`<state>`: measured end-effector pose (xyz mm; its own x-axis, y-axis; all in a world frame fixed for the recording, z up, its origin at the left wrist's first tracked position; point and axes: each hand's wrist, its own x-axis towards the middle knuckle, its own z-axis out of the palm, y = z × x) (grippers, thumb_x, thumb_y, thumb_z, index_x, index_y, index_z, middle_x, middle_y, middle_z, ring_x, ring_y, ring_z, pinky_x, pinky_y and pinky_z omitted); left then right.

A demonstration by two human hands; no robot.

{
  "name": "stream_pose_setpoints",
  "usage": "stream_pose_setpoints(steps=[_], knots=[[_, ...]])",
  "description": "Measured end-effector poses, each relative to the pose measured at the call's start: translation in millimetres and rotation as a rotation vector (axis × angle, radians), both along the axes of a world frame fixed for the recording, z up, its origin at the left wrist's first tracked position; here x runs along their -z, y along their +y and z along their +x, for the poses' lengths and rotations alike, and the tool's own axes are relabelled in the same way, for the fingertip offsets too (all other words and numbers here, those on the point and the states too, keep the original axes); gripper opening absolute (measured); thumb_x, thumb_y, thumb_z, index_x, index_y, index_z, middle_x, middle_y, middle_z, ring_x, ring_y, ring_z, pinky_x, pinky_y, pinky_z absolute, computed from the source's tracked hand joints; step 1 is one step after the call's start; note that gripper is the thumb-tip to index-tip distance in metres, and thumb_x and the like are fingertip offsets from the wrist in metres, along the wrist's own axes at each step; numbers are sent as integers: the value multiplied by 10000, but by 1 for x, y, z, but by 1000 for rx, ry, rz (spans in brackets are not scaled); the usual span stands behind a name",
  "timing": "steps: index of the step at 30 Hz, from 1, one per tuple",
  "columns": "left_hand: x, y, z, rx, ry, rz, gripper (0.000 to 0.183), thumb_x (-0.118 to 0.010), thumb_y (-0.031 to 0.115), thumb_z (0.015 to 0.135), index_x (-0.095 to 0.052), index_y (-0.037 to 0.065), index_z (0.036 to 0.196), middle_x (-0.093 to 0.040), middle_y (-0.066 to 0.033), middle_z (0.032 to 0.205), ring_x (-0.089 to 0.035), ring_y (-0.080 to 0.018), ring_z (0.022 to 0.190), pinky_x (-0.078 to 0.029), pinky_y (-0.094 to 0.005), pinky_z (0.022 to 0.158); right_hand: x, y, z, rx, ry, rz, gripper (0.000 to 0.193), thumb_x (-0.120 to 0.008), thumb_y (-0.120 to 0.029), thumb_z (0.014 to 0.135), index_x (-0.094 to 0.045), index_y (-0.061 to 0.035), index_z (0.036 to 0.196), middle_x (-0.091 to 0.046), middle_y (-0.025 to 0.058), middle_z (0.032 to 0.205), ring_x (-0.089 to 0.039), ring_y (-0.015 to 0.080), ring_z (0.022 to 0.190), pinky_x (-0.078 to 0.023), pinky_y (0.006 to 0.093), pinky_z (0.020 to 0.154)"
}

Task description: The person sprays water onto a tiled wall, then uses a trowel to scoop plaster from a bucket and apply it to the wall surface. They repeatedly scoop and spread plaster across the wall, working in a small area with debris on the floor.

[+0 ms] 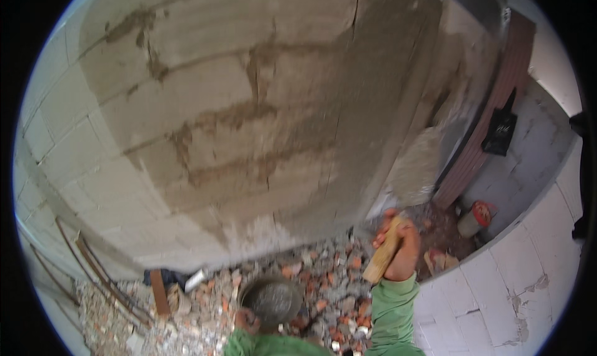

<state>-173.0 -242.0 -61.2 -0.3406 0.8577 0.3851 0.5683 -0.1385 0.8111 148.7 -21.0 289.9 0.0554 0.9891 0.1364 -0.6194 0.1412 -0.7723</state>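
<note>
My right hand (407,251) is closed around a short, light-coloured wooden piece (382,259), near the lower right end of the block wall. Its far end is partly hidden by my fingers, so its full shape does not show. Lower down, my left hand (247,320) has its fingers at the rim of a round dark bucket (243,292), gripping its left side. Grey, wet-looking mix (273,301) lies inside the bucket. In front of me, the block wall (217,144) carries a damp grey plaster band (364,113) toward its right side.
Broken brick and rubble (336,287) cover the ground. Rods or pipes (106,281) lean at the left, beside a brown strip (160,292). A reddish-brown post (482,132) with a black pouch (499,131), a red-topped container (476,219) and a low white block wall (491,294) stand right.
</note>
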Motion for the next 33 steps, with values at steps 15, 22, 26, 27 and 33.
stream_pose_setpoints(steps=[15, 22, 26, 27, 33], knots=[[-51, 117, -203, -408, -1571, -716, 206, -587, 102, 755, -408, 99, 655, -379, -40, 597, -333, -171, 497, -329, -339, 419, -272, 248, -233, 533, -1059, 509, 232, -542, -180, 898, -501, 4, 1032, -610, 150, 825, -608, 267, 682, -519, 389, 583], [-46, 115, -238, -521, -1495, -826, 181, -573, 44, 724, -412, 89, 654, -394, -57, 625, -349, -189, 517, -323, -354, 426, 12, 41, -367, -141, -863, 454, 364, -594, -268, 909, -424, -33, 1129, -476, -15, 745, -454, 79, 540, -392, 255, 462], [-58, 112, -230, -642, -1421, -863, 174, -565, 11, 706, -415, 83, 653, -402, -67, 642, -358, -199, 529, -320, -362, 429, 123, -46, -319, -354, -1573, 74, 346, -563, -322, 878, -532, -41, 1078, -617, 136, 756, -608, 313, 654, -487, 451, 638], [-64, 110, -226, -557, -1372, -874, 179, -529, 48, 743, -388, 104, 646, -367, -55, 605, -338, -200, 498, -318, -354, 433, 144, -60, -301, -512, -1669, 29, 356, -548, -349, 879, -571, -38, 1052, -639, 151, 795, -620, 338, 693, -490, 471, 654], [-87, 85, -203, -236, -1341, -952, 265, -488, 138, 809, -331, 138, 596, -309, -19, 507, -293, -182, 420, -297, -333, 407, 256, -98, -254, -998, -1928, -239, 339, -538, -319, 886, -662, -14, 968, -674, 177, 873, -652, 339, 819, -508, 492, 720]])
